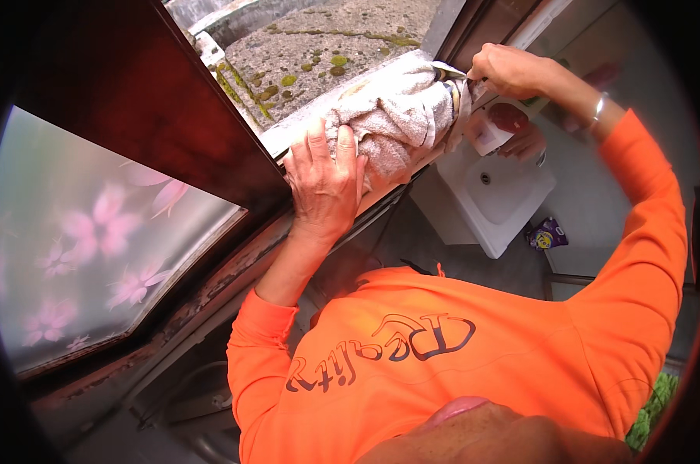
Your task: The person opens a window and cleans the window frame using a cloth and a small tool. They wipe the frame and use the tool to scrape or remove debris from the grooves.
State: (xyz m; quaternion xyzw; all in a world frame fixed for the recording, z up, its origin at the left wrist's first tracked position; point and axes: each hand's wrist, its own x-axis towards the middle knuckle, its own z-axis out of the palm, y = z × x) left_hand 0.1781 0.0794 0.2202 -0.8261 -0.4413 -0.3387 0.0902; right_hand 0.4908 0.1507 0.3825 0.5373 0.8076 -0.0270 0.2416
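A pale, damp-looking terry towel [385,116] with a striped border lies bunched along the sill of an open window. My left hand [327,182] rests at its near left end, the fingers on the cloth and a fold caught by the thumb. At the towel's far right end, beside the window frame [483,35], my right hand [509,72] has its fingers closed on the cloth's edge. That hand's fingertips are partly hidden. A silvery bangle is on my right wrist.
A dark red window sash [124,98] with flower-patterned glass [100,232] stands at the left. Beyond the sill is a mossy concrete surface [327,52]. Below right are a white washbasin [495,197], a purple packet [547,235] and a glossy wall reflecting my hand.
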